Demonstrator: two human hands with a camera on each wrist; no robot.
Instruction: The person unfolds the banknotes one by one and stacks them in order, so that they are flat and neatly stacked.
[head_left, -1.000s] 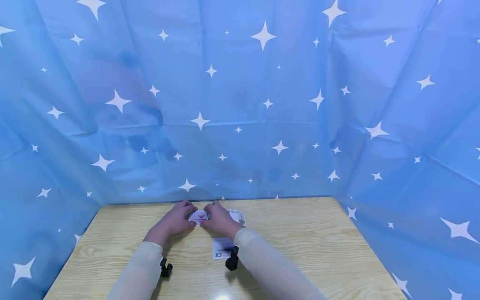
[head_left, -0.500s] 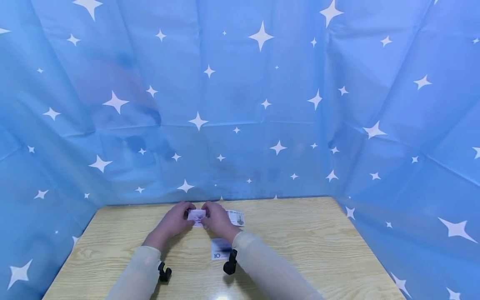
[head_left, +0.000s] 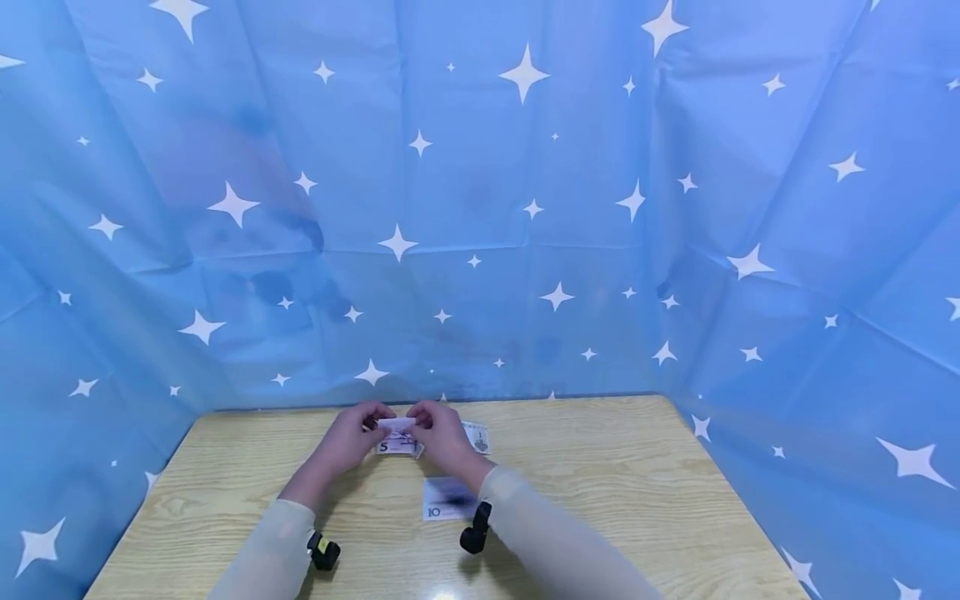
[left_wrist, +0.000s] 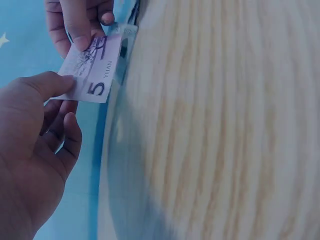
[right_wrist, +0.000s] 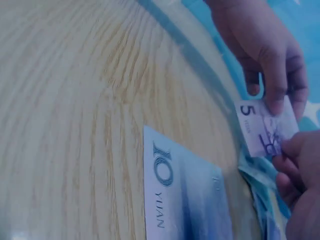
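At the far side of the table, a purple 5 yuan banknote (head_left: 386, 448) is held between both hands. My left hand (head_left: 348, 437) pinches its left end, the thumb lying over the printed face, as the left wrist view shows. The right hand (head_left: 446, 442) pinches the other end between thumb and fingers. Seen from the left wrist, the banknote (left_wrist: 95, 72) looks smaller than a full note, as if folded, with its "5 YUAN" end showing. A greenish paper (right_wrist: 255, 172) shows just below it in the right wrist view.
A bluish 10 yuan banknote (head_left: 442, 510) lies flat on the wooden table (head_left: 600, 500), partly under the right forearm. Another pale banknote (head_left: 478, 437) lies just behind the right hand. A blue star-patterned curtain (head_left: 480, 208) hangs close behind the table's far edge.
The thumbs have shifted on the 5 yuan banknote, and its "5" now shows in the head view. Both wrists have turned slightly; the other banknotes stay in place on the table.
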